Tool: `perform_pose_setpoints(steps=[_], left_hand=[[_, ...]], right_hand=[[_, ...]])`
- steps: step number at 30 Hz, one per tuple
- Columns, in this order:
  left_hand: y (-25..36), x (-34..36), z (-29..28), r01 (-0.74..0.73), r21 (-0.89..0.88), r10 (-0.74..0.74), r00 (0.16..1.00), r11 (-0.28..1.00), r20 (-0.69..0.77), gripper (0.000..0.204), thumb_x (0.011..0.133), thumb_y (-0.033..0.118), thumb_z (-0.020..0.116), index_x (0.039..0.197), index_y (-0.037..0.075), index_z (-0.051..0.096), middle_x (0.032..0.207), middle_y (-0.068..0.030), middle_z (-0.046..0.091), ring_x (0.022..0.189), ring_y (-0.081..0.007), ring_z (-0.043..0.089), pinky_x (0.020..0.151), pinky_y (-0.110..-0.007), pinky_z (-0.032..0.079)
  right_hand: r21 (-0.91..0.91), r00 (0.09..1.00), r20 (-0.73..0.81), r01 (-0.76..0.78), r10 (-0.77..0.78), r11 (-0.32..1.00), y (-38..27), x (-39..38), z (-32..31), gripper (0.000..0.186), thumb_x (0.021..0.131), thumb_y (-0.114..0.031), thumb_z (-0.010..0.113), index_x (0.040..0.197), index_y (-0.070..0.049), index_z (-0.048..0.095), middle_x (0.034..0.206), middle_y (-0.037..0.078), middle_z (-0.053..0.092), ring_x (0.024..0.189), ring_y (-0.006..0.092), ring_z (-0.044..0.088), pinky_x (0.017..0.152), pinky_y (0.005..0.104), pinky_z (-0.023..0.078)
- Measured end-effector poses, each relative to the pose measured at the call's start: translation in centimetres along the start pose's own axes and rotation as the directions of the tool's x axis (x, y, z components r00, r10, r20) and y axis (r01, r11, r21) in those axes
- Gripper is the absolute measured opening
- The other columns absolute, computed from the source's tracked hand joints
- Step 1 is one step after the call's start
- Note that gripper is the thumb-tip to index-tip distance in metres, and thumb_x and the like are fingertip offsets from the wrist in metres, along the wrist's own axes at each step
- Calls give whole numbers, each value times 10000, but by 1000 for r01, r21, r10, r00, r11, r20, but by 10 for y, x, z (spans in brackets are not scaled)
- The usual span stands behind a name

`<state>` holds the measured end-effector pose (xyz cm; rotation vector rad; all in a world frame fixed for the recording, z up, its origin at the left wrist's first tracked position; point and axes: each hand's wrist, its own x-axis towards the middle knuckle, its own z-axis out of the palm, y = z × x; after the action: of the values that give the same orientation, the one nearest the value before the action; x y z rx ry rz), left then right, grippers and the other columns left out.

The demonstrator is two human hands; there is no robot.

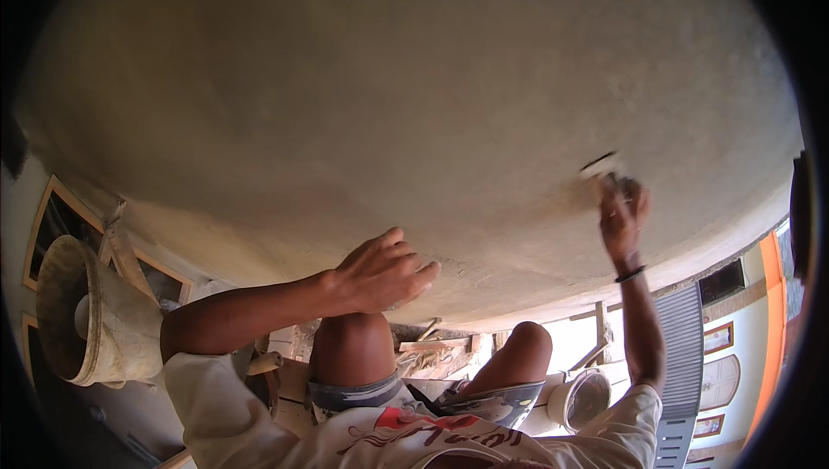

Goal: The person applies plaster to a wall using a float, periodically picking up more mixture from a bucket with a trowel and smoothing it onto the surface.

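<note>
A broad grey-brown plastered surface (414, 106) fills the view above and ahead of me. My right hand (623, 210), with a dark band at the wrist, grips a small trowel (602, 165) against this surface on the right. Motion blurs the hand, and the trowel's handle is mostly hidden by the fingers. My left hand (380, 272) hovers at the lower middle, close to the surface's near edge, above my knee. Its fingers are loosely bent and somewhat apart, with nothing visible in them; the palm is hidden.
A pale, dirty bucket (121, 322) stands at the left beside my elbow, near a wooden brace (125, 253). Another bucket (561, 404) sits at the lower right by my knee. Wooden boards (436, 345) lie below. A corrugated grey sheet (680, 339) and a building are farther right.
</note>
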<state>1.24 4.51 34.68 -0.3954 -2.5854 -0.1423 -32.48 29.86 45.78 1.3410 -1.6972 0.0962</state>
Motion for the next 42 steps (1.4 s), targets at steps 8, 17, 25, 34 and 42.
perform_pose_setpoints(steps=[8,17,25,34,42], left_hand=[[46,75,32,-115,-184,135,986,976,100,171,840,248,642,842,85,587,636,-54,605,667,-242,649,745,-371,434],[15,-11,-7,238,-180,-199,957,954,213,175,869,236,643,936,77,614,716,-72,628,771,-249,645,765,-384,419],[23,17,23,188,-277,-135,971,942,199,213,857,230,662,968,53,620,761,-98,659,793,-275,653,798,-398,430],[3,-52,-8,412,-217,-359,901,885,246,258,856,185,655,1059,28,631,779,-129,667,788,-293,657,780,-400,444],[14,10,21,282,-469,-234,959,837,158,221,844,171,672,987,5,647,775,-172,664,763,-331,665,731,-439,488]], right_hand=[[150,947,-299,-72,115,986,-163,168,0,248,848,-77,624,1081,-153,668,1006,119,561,913,298,515,747,433,433],[18,970,-69,233,-232,972,-78,88,-11,551,802,-15,645,1314,-216,603,1118,110,557,995,301,530,798,440,448],[14,945,-121,308,-304,951,-240,177,6,357,816,-183,629,1173,-166,625,999,69,519,934,249,502,714,370,416],[-139,877,263,447,-402,884,-61,43,5,481,876,-65,572,1331,-221,583,1194,113,529,1061,301,515,811,449,457],[81,969,-212,148,-129,986,-181,181,1,306,840,-148,673,1144,-150,642,1090,136,561,985,305,538,798,412,480]])
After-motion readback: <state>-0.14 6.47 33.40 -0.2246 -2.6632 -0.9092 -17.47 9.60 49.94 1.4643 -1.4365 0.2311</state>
